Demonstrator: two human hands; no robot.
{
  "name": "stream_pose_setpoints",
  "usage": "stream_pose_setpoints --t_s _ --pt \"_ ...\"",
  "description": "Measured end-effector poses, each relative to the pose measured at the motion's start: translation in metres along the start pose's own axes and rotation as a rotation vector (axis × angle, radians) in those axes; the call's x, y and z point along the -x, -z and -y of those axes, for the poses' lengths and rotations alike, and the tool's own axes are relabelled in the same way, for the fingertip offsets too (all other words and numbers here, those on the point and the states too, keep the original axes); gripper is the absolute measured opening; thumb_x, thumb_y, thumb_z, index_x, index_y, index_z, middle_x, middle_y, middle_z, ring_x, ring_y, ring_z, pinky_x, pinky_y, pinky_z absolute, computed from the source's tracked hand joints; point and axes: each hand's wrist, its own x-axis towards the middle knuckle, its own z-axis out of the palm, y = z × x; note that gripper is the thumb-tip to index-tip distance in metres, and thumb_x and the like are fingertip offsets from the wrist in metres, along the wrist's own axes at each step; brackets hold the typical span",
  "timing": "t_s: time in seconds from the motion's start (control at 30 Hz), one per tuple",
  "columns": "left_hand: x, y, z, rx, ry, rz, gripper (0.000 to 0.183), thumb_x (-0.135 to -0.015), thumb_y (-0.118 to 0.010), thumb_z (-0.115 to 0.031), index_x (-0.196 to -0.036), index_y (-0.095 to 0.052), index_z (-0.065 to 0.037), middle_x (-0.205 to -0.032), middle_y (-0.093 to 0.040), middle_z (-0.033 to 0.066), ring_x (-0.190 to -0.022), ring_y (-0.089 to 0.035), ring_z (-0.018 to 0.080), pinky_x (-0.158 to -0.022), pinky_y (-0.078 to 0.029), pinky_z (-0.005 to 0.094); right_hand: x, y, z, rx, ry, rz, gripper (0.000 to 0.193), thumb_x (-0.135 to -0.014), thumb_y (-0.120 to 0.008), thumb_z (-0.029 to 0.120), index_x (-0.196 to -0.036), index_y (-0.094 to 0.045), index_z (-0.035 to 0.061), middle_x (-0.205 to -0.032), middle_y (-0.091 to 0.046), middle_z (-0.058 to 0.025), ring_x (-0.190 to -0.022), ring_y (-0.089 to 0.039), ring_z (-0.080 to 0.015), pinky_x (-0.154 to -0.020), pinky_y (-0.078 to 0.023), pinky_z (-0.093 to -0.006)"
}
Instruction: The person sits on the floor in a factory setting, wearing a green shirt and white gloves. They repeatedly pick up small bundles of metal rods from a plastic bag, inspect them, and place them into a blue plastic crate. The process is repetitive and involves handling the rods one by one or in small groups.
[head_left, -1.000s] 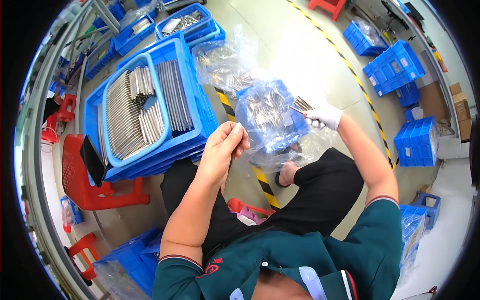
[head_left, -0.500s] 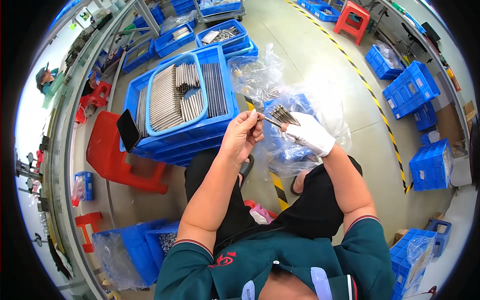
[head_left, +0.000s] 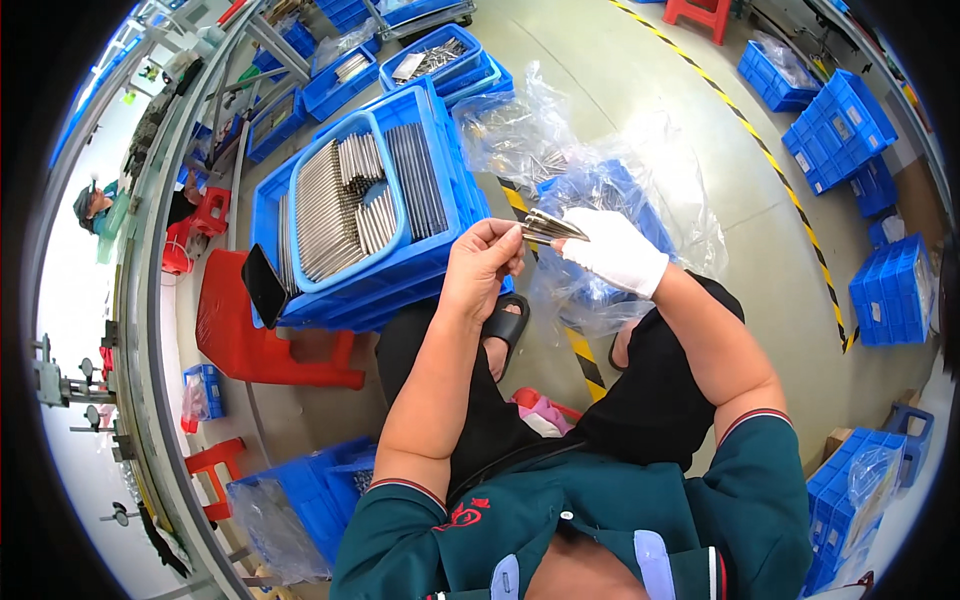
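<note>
In my right hand [head_left: 612, 252], which wears a white glove, a small bunch of thin metal rods [head_left: 552, 228] is gripped, their ends pointing left. My bare left hand [head_left: 487, 255] is closed, thumb and fingertips pinched at the end of one rod beside the bunch. Just beyond it on the left, a light-blue tray [head_left: 408, 215] holds rows of silvery metal rods [head_left: 328, 205], with a gap among them. This tray rests in a larger blue crate [head_left: 462, 190], where darker rods [head_left: 416, 165] lie along the right side.
Clear plastic bags [head_left: 690, 190] spread over a blue bin [head_left: 650, 215] beyond my right hand. A red stool [head_left: 235, 320] stands left, near a dark phone-like slab [head_left: 264, 285] leaning on the crate. Blue crates [head_left: 840, 130] line the right side; a metal-framed bench [head_left: 150, 330] runs along the left.
The rod bunch has tilted from upright-slanted to nearly level as my right hand turned. Both hands stay close together. The whole view has shifted somewhat.
</note>
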Motion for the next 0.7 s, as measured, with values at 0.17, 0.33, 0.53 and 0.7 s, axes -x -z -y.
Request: stream_pose_setpoints --t_s 0.17,0.33,0.53,0.7 --pt "0.0 0.003 -0.002 0.119 0.045 0.066 0.015 -0.087 -0.065 -0.014 -0.092 -0.061 0.0 -0.072 -0.061 0.0055 -0.059 -0.054 0.0103 -0.056 -0.047 0.0243 -0.004 0.001 0.006 -0.031 -0.029 0.021 0.027 -0.085 -0.06 0.028 -0.089 -0.057 0.0018 -0.07 -0.053 -0.0118 -0.066 -0.052 -0.023 -0.062 -0.042 -0.0342" --pt "0.003 -0.002 -0.01 -0.181 -0.075 -0.101 0.014 -0.089 -0.062 -0.012 -0.092 -0.061 0.001 -0.07 -0.059 0.0047 -0.057 -0.052 0.0097 -0.054 -0.044 0.0228 -0.009 -0.003 0.0 -0.072 -0.013 0.027 0.028 -0.085 -0.061 0.029 -0.088 -0.057 0.0017 -0.067 -0.052 -0.0085 -0.063 -0.05 -0.0187 -0.06 -0.041 -0.0327" --pt "0.005 0.0 -0.018 -0.165 -0.197 -0.17 0.019 -0.09 -0.061 -0.016 -0.089 -0.062 0.002 -0.066 -0.053 -0.0005 -0.054 -0.043 0.0051 -0.05 -0.036 0.0201 -0.011 0.003 -0.001 -0.281 -0.167 0.151 0.032 -0.086 -0.059 0.035 -0.085 -0.059 0.0021 -0.064 -0.052 -0.0058 -0.059 -0.049 -0.0158 -0.057 -0.041 -0.0314" --pt "0.003 0.002 -0.008 -0.147 -0.111 -0.109 0.019 -0.088 -0.065 -0.02 -0.088 -0.064 -0.002 -0.071 -0.055 -0.0037 -0.059 -0.039 0.0033 -0.054 -0.031 0.0188 -0.011 -0.004 0.009 -0.319 -0.222 0.163 0.035 -0.088 -0.058 0.038 -0.087 -0.06 0.0026 -0.063 -0.052 -0.0036 -0.057 -0.049 -0.013 -0.054 -0.04 -0.0297"
